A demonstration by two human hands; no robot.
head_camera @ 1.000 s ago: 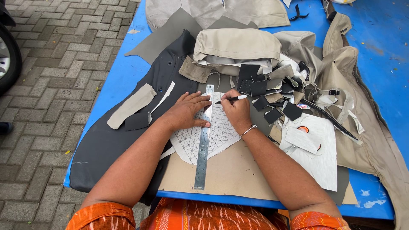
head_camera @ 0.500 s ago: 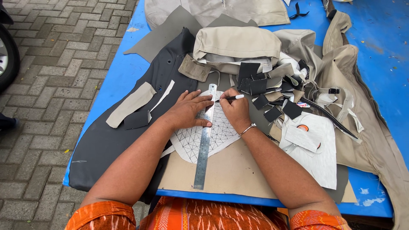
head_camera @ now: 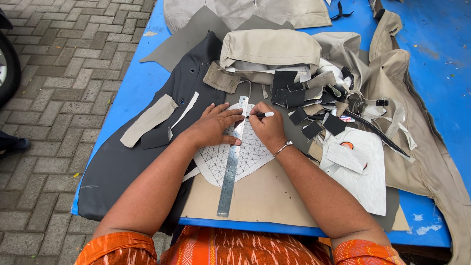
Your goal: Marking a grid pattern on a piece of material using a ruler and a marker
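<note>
My left hand (head_camera: 214,126) lies flat on a long steel ruler (head_camera: 230,167), pressing it onto a white fabric piece (head_camera: 250,157) covered in drawn triangular grid lines. My right hand (head_camera: 267,126) grips a pen (head_camera: 264,115) whose tip touches the ruler's right edge near the top of the white piece. The white piece rests on a tan cardboard sheet (head_camera: 267,196) at the near edge of a blue table (head_camera: 441,54).
A dark grey leather sheet (head_camera: 127,162) spreads to the left with a beige strip (head_camera: 147,120) on it. Folded beige covers (head_camera: 270,49), black scraps (head_camera: 294,95) and white pieces (head_camera: 363,167) crowd the right. Brick paving (head_camera: 59,98) lies left of the table.
My right hand with the pen has slid slightly down along the ruler's edge. The left hand and ruler stay in place.
</note>
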